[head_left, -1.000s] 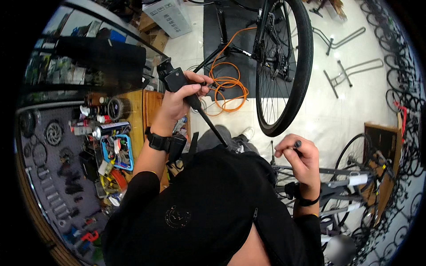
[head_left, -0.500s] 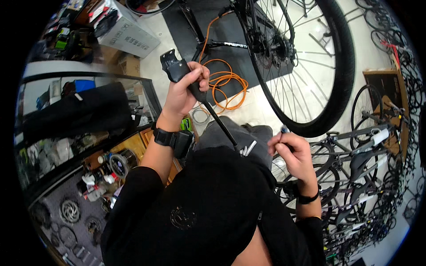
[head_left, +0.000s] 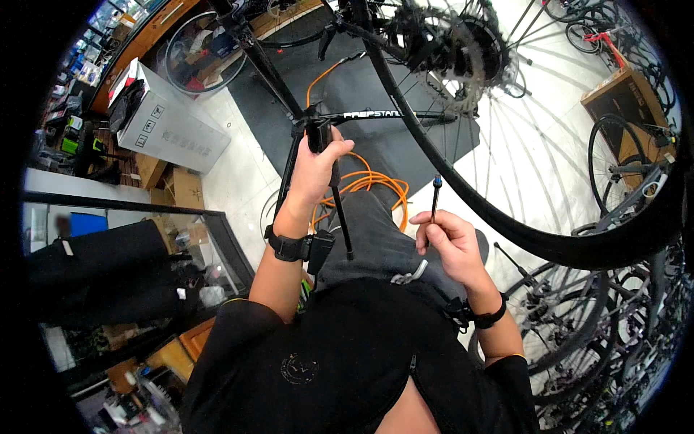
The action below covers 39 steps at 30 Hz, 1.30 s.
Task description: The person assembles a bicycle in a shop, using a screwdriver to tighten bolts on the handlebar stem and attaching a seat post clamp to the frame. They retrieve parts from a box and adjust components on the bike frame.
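Note:
My left hand [head_left: 312, 173] is wrapped round the upper part of a black bicycle kickstand [head_left: 341, 220]. Its slim leg slants down over my grey trousers, and its top overlaps the repair stand's base in view. Between my right thumb and fingers [head_left: 455, 246] is a thin dark rod [head_left: 434, 201], pointing up, with a blue band near its tip; it resembles a hex key, but its exact kind is unclear. A bent silver metal piece [head_left: 410, 275] lies at my lap. Beyond my right hand stretches the bicycle's black tyre [head_left: 499, 224], with the dark rear sprockets [head_left: 470, 54] farther off.
A repair stand's leg [head_left: 383, 116] rests on a dark mat [head_left: 267, 94], near a coiled orange hose [head_left: 376, 181]. At the left are a glass-topped case [head_left: 130, 202] and a large white box [head_left: 170, 130]. Many bicycles [head_left: 614, 318] crowd the right side.
My left hand has moved up and away with the kickstand, which has turned more upright. The rod in my right hand now points up in plain sight. My view has shifted toward the bicycle.

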Each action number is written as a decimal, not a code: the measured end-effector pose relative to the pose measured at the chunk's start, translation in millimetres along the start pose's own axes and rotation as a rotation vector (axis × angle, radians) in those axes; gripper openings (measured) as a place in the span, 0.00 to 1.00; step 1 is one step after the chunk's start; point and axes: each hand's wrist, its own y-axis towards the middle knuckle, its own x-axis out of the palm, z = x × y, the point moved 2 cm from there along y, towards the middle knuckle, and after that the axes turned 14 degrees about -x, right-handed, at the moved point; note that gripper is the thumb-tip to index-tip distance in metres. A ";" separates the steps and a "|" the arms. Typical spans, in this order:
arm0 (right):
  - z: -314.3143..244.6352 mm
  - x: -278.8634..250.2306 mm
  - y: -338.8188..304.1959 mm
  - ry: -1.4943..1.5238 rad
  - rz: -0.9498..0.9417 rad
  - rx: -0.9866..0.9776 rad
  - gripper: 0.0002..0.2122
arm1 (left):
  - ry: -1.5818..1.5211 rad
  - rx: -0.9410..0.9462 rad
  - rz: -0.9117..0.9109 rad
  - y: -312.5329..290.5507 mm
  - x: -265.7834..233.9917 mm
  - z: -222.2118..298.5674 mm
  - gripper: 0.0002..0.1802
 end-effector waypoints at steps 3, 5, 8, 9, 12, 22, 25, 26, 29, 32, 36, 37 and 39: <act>45.1 -6.8 3.9 -0.065 0.023 0.018 0.11 | -0.099 0.007 -0.145 14.0 -1.8 -38.9 0.07; 74.5 -6.3 6.5 -0.090 0.055 -0.044 0.12 | -0.172 -0.023 -0.236 19.6 -0.5 -64.6 0.06; 111.0 -4.3 12.7 -0.110 0.129 -0.154 0.10 | -0.248 -0.093 -0.308 22.0 7.0 -92.6 0.07; 115.9 -3.8 15.5 -0.113 0.136 -0.150 0.10 | -0.224 -0.073 -0.308 20.9 9.8 -95.9 0.07; 116.8 -6.9 28.4 -0.158 0.166 -0.158 0.08 | -0.108 0.014 -0.303 24.4 22.9 -99.3 0.08; 117.8 -23.8 58.1 -0.147 0.237 -0.209 0.07 | 0.188 0.110 -0.233 41.3 56.7 -86.5 0.10; 125.7 -25.8 63.8 -0.050 0.240 -0.144 0.08 | 0.217 0.063 -0.199 45.6 54.5 -91.7 0.09; 127.8 -25.3 65.5 -0.015 0.241 -0.110 0.08 | 0.307 0.069 -0.149 44.4 50.9 -91.2 0.09; 128.7 -26.1 68.3 -0.057 0.261 -0.145 0.08 | 0.414 0.097 -0.077 38.5 50.2 -80.2 0.09; 131.2 -25.6 72.7 -0.260 0.280 -0.206 0.08 | 0.451 0.069 -0.070 43.6 42.2 -82.4 0.09; 141.2 -27.0 78.3 -0.165 0.244 -0.200 0.08 | 0.286 0.063 -0.170 50.4 36.9 -95.0 0.09; 143.5 -28.6 80.0 -0.093 0.239 -0.177 0.08 | 0.244 0.054 -0.216 50.5 37.9 -95.4 0.09; 144.0 -29.0 80.5 -0.025 0.232 -0.134 0.08 | 0.175 0.009 -0.276 50.2 37.9 -96.9 0.08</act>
